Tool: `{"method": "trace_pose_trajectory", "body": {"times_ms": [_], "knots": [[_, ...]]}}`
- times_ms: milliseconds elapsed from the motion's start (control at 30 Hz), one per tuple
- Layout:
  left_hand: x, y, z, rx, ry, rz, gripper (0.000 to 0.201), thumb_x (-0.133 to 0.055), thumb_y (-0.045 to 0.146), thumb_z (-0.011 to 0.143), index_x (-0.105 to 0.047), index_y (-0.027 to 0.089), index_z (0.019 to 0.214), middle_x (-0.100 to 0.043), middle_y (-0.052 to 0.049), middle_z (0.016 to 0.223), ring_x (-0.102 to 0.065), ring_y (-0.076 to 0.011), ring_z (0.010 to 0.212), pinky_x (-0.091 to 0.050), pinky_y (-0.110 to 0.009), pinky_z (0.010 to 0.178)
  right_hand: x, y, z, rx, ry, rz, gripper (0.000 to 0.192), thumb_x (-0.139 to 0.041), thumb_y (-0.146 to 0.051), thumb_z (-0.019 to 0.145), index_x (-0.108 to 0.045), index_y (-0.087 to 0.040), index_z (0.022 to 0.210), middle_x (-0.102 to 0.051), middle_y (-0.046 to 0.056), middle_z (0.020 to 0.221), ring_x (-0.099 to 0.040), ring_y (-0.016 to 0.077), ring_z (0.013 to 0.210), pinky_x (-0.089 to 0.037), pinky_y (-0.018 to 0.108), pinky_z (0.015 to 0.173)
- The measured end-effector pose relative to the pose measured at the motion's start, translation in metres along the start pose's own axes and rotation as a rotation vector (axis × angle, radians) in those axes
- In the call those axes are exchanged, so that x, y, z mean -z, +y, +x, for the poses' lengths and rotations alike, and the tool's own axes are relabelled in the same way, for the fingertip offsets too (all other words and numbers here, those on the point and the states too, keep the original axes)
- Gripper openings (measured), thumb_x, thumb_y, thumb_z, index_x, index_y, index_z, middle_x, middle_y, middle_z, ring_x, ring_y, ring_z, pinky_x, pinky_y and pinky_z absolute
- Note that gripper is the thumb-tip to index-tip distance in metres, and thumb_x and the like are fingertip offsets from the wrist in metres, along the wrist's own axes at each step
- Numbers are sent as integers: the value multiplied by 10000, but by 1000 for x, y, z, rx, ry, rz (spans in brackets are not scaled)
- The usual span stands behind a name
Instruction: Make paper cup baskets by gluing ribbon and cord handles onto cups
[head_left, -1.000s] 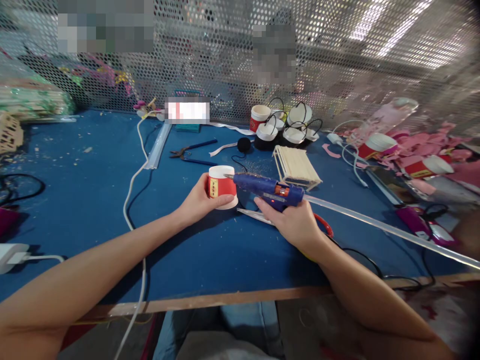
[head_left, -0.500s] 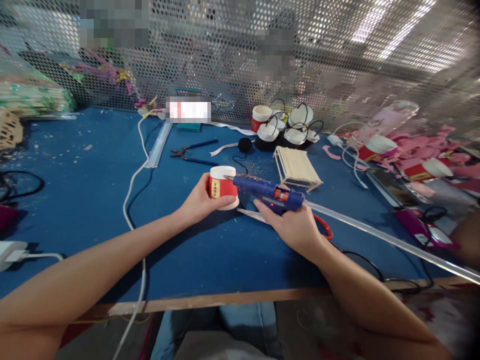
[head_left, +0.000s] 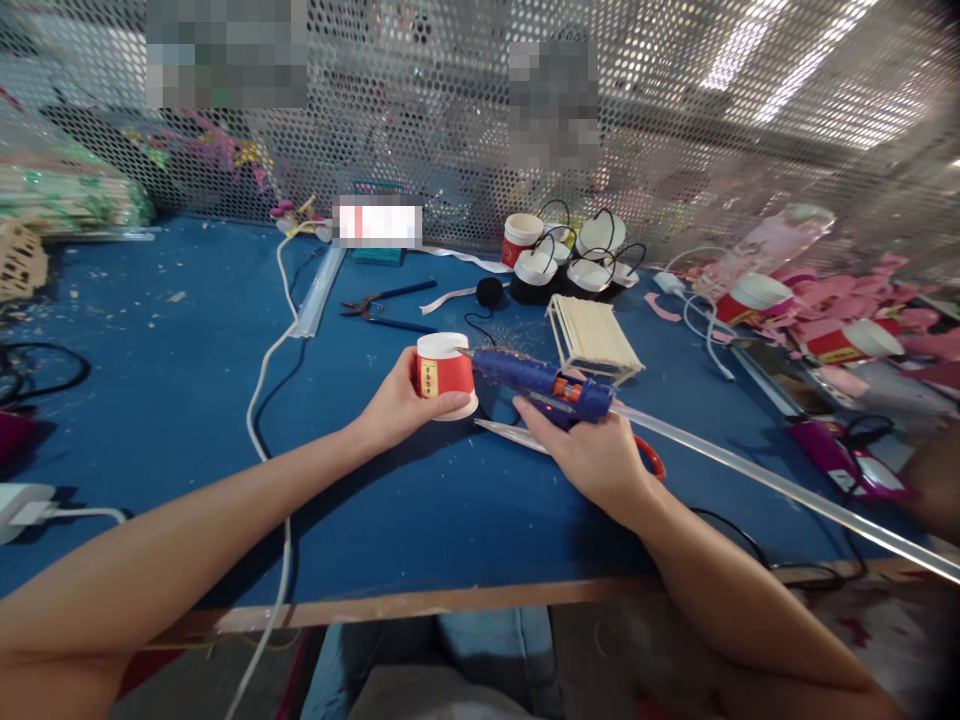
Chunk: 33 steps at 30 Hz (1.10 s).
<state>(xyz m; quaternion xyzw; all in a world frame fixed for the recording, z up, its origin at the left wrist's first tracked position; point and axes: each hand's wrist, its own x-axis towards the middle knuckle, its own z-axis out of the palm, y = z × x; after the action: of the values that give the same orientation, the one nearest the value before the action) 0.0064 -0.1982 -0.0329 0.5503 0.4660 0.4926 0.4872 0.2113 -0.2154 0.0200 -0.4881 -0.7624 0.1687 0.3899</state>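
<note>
My left hand (head_left: 405,400) is closed round a red and white paper cup (head_left: 454,374), its thumb across the front near the lower rim. In my right hand (head_left: 592,450) is a blue glue gun (head_left: 532,378), its nozzle pointing left at the cup's upper rim. A long clear glue stick (head_left: 750,475) sticks out of the gun's back end toward the right. Scissors with red handles (head_left: 651,458) lie on the table under my right hand, their blades partly hidden by it.
Blue-handled pliers (head_left: 401,308) lie behind the cup, near a black pompom (head_left: 490,291). A small wooden stick rack (head_left: 596,335) stands beyond the glue gun. Several cups with black cords (head_left: 592,272) stand at the mesh wall. A white cable (head_left: 264,390) crosses the left side.
The glue gun has shifted slightly right and down with my right hand. The cup in my left hand has turned a little, its label moving left.
</note>
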Motion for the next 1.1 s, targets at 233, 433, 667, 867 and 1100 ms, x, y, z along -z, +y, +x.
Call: {"method": "trace_pose_trajectory", "body": {"times_ms": [233,433,667,867,1100], "knots": [[0,-1,1,11,6,-23,680,-788,377,589,-448,158,1137,-590,-116,1129,-589,-239,981,-480,-404,855,-1,1,-2,7,-2,7,161,-580,-351,761,-600,-192,765,-654,37,690,-632,186,616,-521,324,614],[0,-5,1,1,2,-26,674,-790,368,590,-441,163,1129,-589,-106,1124,-596,-227,962,-487,-406,853,-4,-6,-5,22,-22,31,145,-558,-323,778,-616,-192,756,-628,20,633,-608,163,574,-499,283,550],[0,-3,1,1,16,7,664,-792,382,579,-446,162,1101,-590,-101,1105,-597,-232,952,-490,-409,838,-3,-2,-3,21,-14,21,149,-564,-328,779,-622,-192,763,-639,28,669,-625,176,608,-512,302,588],[0,-1,0,15,24,23,686,-795,393,570,-440,157,1108,-594,-100,1089,-596,-235,955,-488,-415,844,-2,-1,-2,25,16,19,143,-564,-331,768,-612,-196,758,-642,36,652,-617,176,581,-512,308,584],[0,-2,0,6,21,44,691,-795,399,568,-433,160,1106,-591,-94,1087,-591,-237,969,-489,-414,850,-4,-6,-6,23,-23,-61,165,-547,-334,780,-631,-191,775,-628,34,647,-619,179,600,-476,282,542]]}}
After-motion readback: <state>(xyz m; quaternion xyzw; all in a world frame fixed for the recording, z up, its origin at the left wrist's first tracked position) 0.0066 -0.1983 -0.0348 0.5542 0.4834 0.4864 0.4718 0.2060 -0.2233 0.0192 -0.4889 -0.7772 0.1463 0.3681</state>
